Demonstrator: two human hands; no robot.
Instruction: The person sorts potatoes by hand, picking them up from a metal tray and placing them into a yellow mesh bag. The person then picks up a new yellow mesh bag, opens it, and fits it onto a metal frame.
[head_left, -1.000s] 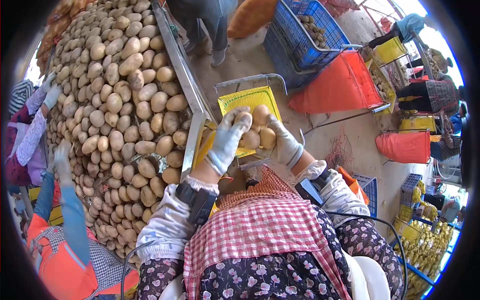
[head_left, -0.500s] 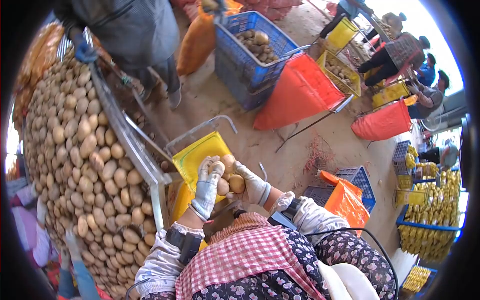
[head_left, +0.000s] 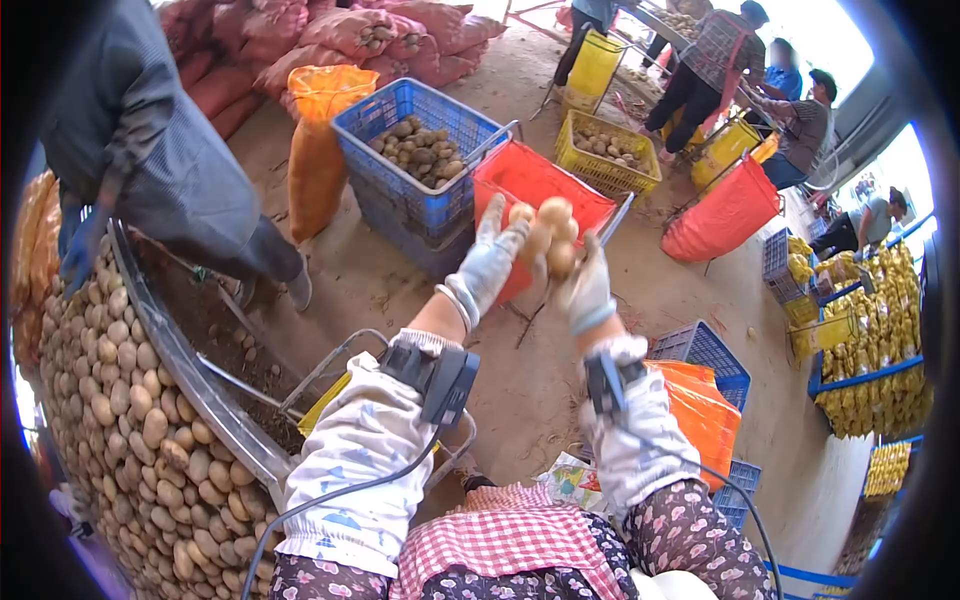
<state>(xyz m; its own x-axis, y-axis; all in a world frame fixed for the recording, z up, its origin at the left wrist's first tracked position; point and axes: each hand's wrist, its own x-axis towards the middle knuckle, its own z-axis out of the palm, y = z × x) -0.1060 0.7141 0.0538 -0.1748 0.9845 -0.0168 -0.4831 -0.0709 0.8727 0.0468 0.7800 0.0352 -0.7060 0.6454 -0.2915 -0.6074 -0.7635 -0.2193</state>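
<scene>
Several brown potatoes (head_left: 556, 232) are bunched between my two gloved hands, blurred by motion, in front of the opening of a red bag (head_left: 500, 180). My left hand (head_left: 484, 268) presses on the bunch from the left, its fingers partly stretched. On the other side my right hand (head_left: 588, 290) closes against the potatoes, its fingers smeared. Both gloves are whitish and dirty. The red bag hangs on a metal frame beside a blue crate (head_left: 370, 185) that has potatoes in it. Below my left arm, part of a yellow bag (head_left: 325, 402) shows.
A metal-edged bed of potatoes (head_left: 130, 400) fills the left side. A person in dark clothes (head_left: 180, 150) stands beside it. An orange sack (head_left: 318, 170) and a yellow crate (head_left: 610, 176) flank the blue crate. An orange bag (head_left: 695, 415) lies by my right arm.
Both hands have moved up and away from my body, carrying the potatoes from above the yellow bag to the red bag. The view has turned, showing more red sacks at the back.
</scene>
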